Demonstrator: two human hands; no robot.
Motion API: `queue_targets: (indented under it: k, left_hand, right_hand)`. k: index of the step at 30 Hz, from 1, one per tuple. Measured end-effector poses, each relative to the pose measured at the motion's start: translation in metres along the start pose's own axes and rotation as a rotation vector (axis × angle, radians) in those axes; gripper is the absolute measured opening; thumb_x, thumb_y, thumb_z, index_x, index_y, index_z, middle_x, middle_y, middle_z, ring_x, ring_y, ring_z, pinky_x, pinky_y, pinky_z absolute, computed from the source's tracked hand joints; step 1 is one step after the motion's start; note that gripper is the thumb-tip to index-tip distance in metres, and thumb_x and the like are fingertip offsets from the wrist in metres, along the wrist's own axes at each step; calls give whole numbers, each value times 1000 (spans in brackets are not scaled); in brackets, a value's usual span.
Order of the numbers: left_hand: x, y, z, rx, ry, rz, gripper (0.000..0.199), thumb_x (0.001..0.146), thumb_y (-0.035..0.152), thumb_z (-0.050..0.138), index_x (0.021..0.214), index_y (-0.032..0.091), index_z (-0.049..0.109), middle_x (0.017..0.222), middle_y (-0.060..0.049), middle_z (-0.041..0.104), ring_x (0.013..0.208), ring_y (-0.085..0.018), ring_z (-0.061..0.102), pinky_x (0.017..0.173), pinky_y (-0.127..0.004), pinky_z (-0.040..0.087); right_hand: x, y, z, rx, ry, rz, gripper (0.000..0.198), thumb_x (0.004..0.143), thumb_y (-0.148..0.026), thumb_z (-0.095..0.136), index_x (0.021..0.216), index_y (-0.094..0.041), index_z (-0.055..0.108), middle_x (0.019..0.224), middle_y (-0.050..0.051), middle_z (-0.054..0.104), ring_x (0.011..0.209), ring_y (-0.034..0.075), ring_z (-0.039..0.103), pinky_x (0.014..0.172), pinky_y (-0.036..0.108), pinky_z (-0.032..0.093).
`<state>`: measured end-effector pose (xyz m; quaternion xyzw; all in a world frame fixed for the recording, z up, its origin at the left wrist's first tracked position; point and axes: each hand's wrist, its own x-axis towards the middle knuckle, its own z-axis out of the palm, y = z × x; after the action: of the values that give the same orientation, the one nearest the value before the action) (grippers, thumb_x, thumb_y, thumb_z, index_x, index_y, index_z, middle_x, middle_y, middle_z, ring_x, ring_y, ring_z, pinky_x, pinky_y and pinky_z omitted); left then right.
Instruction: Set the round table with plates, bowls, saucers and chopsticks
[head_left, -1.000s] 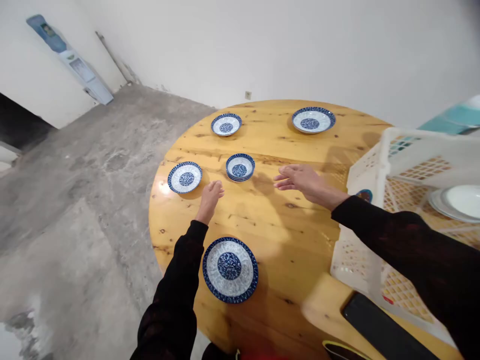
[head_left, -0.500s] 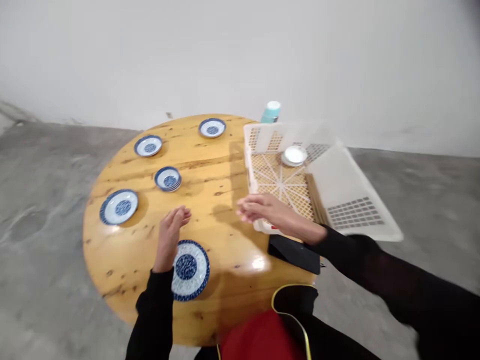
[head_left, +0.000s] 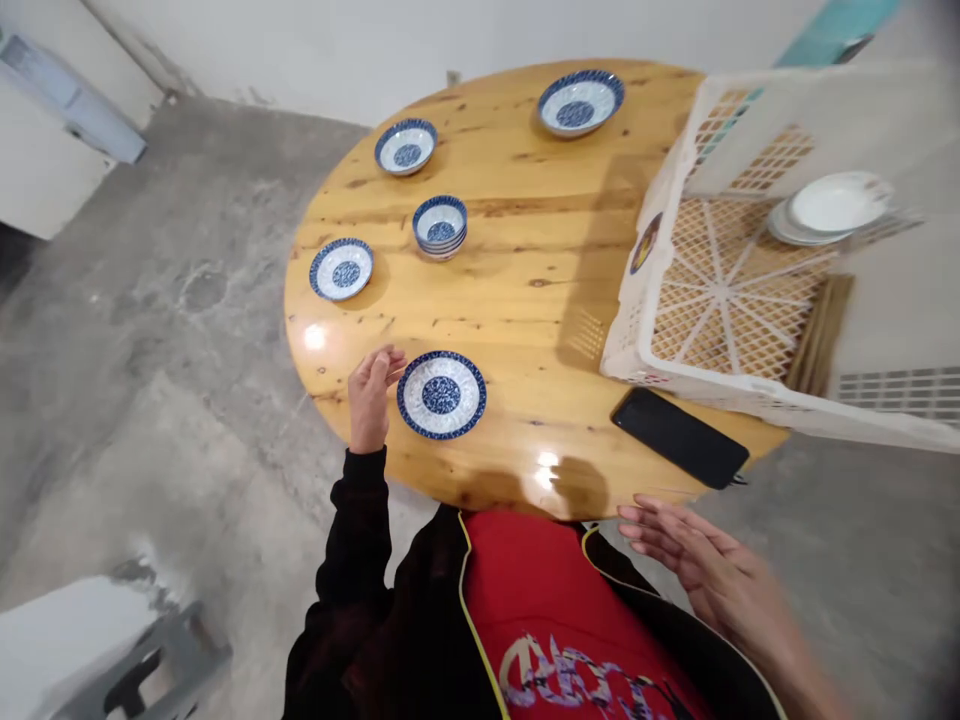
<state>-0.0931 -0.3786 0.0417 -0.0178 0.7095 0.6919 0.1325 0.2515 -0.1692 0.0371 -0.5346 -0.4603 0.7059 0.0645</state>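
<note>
My left hand (head_left: 373, 396) hovers at the left side of a blue-and-white plate (head_left: 441, 395) near the front of the round wooden table (head_left: 517, 300). Its fingers are stretched out and hold nothing. Off the table's front right edge is my right hand (head_left: 694, 560), palm inward, fingers extended with nothing in them. A black phone (head_left: 679, 435) lies above it on the table. Farther back stand a stack of small blue-and-white bowls (head_left: 440, 228) and three single blue-and-white dishes: a left dish (head_left: 342, 269), a back-left dish (head_left: 406, 147) and a back dish (head_left: 581, 103).
A white plastic basket (head_left: 630, 330) on the right holds stacked white dishes (head_left: 840, 205) and a bundle of wooden sticks (head_left: 821, 335), likely chopsticks. Behind it is a blurred turquoise object (head_left: 836, 30). A grey-and-white stool-like object (head_left: 142, 650) stands on the concrete floor at lower left.
My view has tilted down and turned left. My right hand has drawn back from the basket to beyond the table's front edge. My left hand is now left of the front plate.
</note>
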Motion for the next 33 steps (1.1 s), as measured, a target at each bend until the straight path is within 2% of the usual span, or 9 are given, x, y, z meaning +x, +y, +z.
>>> queue_targets:
  k: [3,7,11,15,20,24,27,33]
  left_hand:
    - [-45,-21,-34,0,168,-61,49,78,54,68,107,14,68,104,-12,75,93,-18,72,81,-27,53]
    - [-120,-53,-67,42,338,-215,55,71,58,74,103,13,68,100,-13,75,89,-19,72,79,-28,52]
    - [-190,-77,-81,56,394,-324,59,68,61,76,101,13,69,98,-13,75,87,-20,72,78,-30,52]
    - [-228,-90,-84,11,421,-392,60,65,61,79,99,13,70,97,-14,75,86,-20,72,76,-30,53]
    - [-222,-89,-90,-6,354,-339,53,73,58,74,100,13,70,99,-14,75,87,-20,72,76,-30,53]
    - [-205,-84,-122,82,280,-259,41,82,51,68,103,15,70,99,-12,75,88,-19,70,77,-30,52]
    - [-192,-87,-168,153,253,-232,33,87,44,63,103,17,69,98,-9,74,89,-19,70,79,-30,53]
    - [-156,-94,-285,209,251,-198,28,89,40,59,104,18,67,98,-8,74,92,-19,69,87,-33,52]
  right_hand:
    - [1,11,-9,-6,-99,50,47,61,-57,85,93,-23,78,96,12,78,78,26,75,68,32,65]
    - [17,24,-26,-63,-159,26,43,64,-54,83,93,-24,77,95,11,78,75,24,75,65,31,64]
    - [38,38,-33,-43,-173,-3,37,64,-50,84,88,-22,77,89,10,78,75,23,74,62,28,62]
    - [41,44,-22,-31,-250,-7,37,64,-49,85,87,-22,78,89,10,78,74,22,74,61,27,62]
    - [23,53,1,-67,-291,-43,34,67,-48,83,89,-23,77,92,10,78,74,22,74,62,29,62]
    - [14,70,34,-83,-327,-33,31,67,-46,81,88,-24,77,91,9,78,75,23,74,63,30,62]
    - [3,86,79,-94,-342,-5,29,65,-44,82,86,-25,77,90,8,77,75,22,73,62,29,62]
    - [-42,118,207,-59,-328,62,34,55,-43,89,81,-24,78,85,7,78,71,19,72,60,25,60]
